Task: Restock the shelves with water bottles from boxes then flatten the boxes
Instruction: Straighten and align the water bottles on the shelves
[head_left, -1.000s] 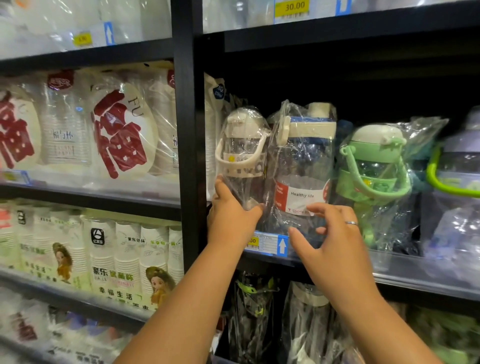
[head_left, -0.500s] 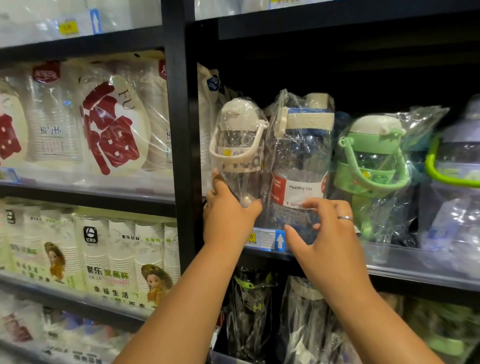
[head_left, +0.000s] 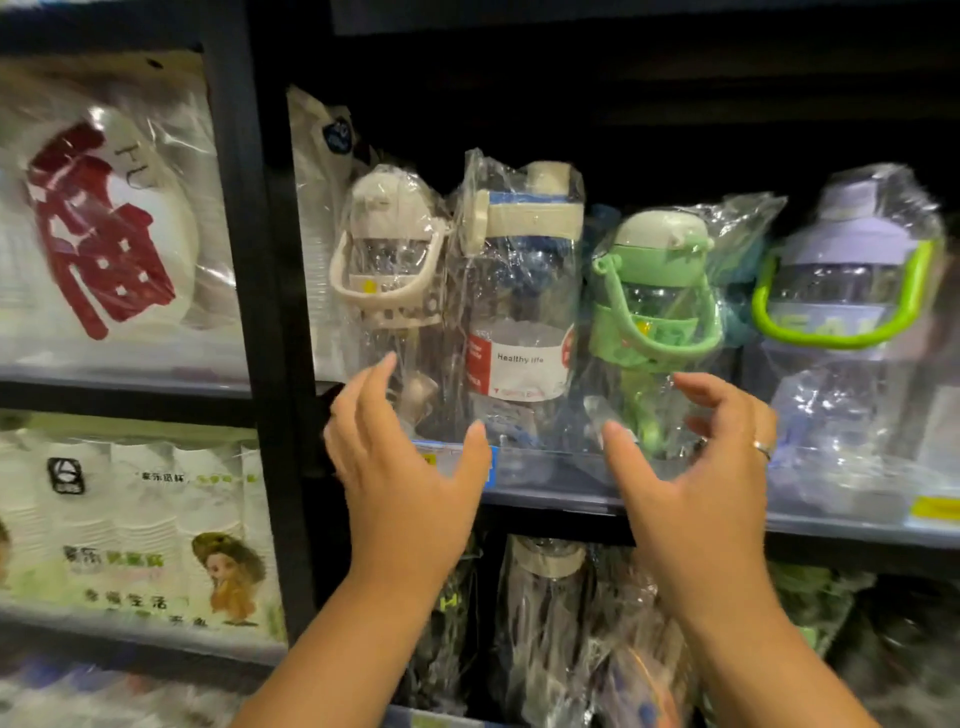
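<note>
Water bottles (head_left: 519, 249) stand bagged in a row at the shelf (head_left: 831, 525) front edge, labels out, prob so shoppers can read them. L to R: cream bottle (head_left: 387, 249). Your left hand (head_left: 410, 467) is just below it, fingers spread, holding nothing; contact w/ the wrap unclear. Healthy life bottle (head_left: 519, 358) sits between both hands. Your right hand (head_left: 691, 467), loosely curved and empty, is in front of the green bottle (head_left: 654, 291) base. Purple bottle (head_left: 852, 291) is further right, clear of both hands.
</note>
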